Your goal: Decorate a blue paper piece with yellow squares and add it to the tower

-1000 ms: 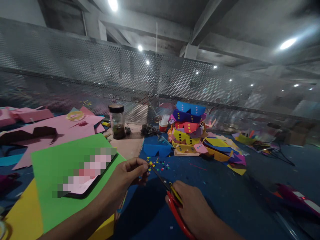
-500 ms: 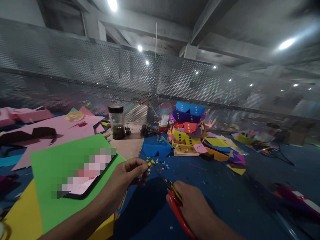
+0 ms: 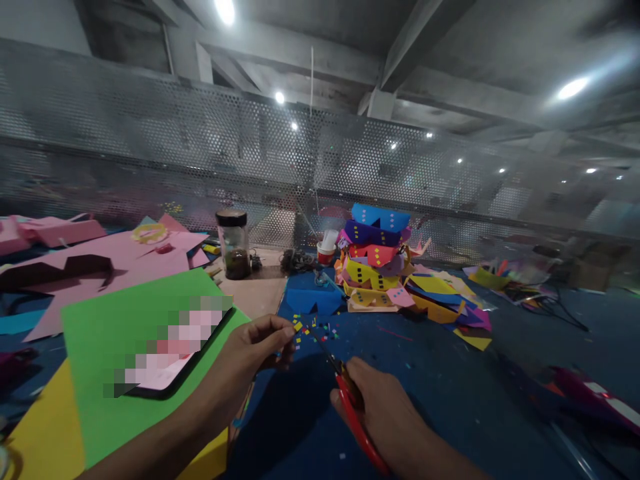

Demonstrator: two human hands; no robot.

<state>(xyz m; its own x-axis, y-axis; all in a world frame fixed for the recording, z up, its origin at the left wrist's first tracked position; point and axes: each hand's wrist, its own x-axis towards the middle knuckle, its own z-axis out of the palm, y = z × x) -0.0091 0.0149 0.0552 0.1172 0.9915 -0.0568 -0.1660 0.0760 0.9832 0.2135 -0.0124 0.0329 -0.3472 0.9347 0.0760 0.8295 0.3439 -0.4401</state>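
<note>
My left hand (image 3: 267,340) is closed, thumb and forefinger pinching a small yellow paper piece (image 3: 298,327). Red-handled scissors (image 3: 356,420) are gripped in my right hand (image 3: 385,400), their blades pointing up and left towards the pinched piece. A narrow gap shows between the blade tips and that paper; how far the blades are parted is hard to see. Tiny coloured paper bits (image 3: 327,330) lie scattered on the blue table surface (image 3: 450,400) just beyond the scissors. Behind them stands a blue folded paper shape (image 3: 314,301) with a notch in it.
A phone (image 3: 170,373) rests on green paper (image 3: 100,347) at left, near pink sheets (image 3: 130,257). A dark-lidded jar (image 3: 233,247) and a paper cup (image 3: 327,252) stand farther back. Right of them rises a stack of folded coloured paper shapes (image 3: 375,253), before a perforated metal screen (image 3: 350,153).
The scissor blades have drawn slightly right, away from the yellow piece, and my right hand has shifted a little. My left hand stays almost still.
</note>
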